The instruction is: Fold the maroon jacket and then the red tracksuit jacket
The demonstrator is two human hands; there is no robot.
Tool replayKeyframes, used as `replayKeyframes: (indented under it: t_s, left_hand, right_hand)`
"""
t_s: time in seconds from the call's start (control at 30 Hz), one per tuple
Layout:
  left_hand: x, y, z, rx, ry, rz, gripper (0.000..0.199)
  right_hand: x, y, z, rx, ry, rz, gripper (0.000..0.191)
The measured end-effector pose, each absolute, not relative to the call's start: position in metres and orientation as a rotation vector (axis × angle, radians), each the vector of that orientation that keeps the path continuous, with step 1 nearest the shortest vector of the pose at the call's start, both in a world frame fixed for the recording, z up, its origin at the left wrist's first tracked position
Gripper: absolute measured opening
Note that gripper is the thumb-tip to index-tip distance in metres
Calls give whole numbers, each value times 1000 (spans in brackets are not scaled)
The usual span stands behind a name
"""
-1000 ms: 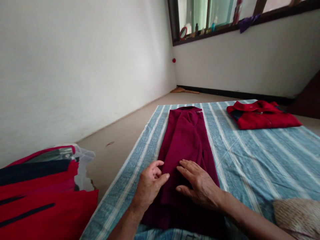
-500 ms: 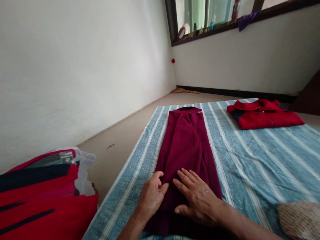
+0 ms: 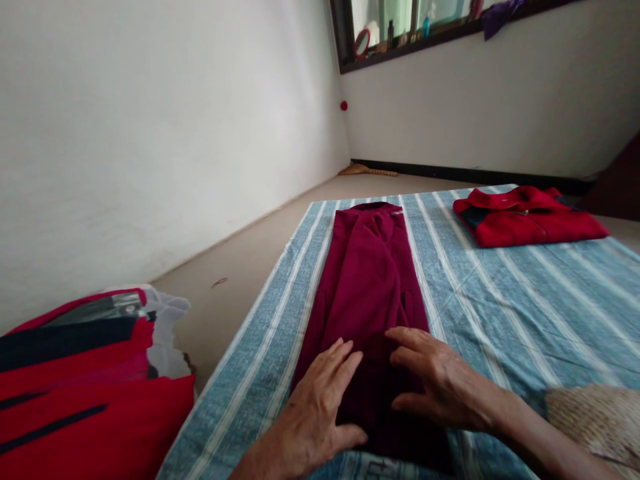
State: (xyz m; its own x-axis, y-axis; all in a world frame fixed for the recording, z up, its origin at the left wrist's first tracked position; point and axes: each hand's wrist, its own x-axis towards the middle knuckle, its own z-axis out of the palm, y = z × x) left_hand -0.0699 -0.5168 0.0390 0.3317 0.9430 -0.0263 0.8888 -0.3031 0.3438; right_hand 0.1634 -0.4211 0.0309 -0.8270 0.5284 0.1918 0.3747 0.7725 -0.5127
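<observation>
A maroon garment [image 3: 365,280], folded into a long narrow strip, lies on a blue and white striped cloth [image 3: 530,320]. My left hand [image 3: 320,400] rests on the left side of its near part, fingers extended and thumb apart. On the right side of the near part is my right hand [image 3: 437,377], its fingers spread and slightly bent, with nothing held. The garment's collar is at the far end. Toward the back right sits a folded red garment [image 3: 535,220] with dark shoulder patches.
Red and dark clothes [image 3: 90,400] lie at the lower left, beside white plastic [image 3: 167,327]. A knitted beige item [image 3: 595,420] is at the lower right. A white wall [image 3: 175,120] rises on the left; small items stand on the windowsill.
My left hand has moved right and its fingers have stretched out over the garment. My right hand has shifted right, toward the garment's right edge. The view has tilted slightly down.
</observation>
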Motion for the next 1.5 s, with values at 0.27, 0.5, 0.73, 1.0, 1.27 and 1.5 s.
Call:
replayKeyframes:
  t_s: [0.27,0.5,0.73,1.0,1.27,1.5]
  left_hand:
    - [-84,-506,44,2170,1614,589,43]
    - [-74,-506,49,2573,1504,790,40]
    - [-62,-525,43,2617,1496,206,53]
    - [-82,-513,49,2474,1530,289,66]
    - [-96,-510,16,2490,1590,112,85]
    - [-93,-509,24,2392,1578,70,86]
  right_hand:
    - [166,-436,16,-701,-2751,583,46]
    - [167,-438,19,-638,-2727,531,16]
    - [167,-435,34,-567,-2747,684,18]
    - [133,-427,43,-559,-2635,680,55]
    - [125,-426,-16,-660,-2675,711,78]
    - [126,-427,-16,-655,-2664,689,77]
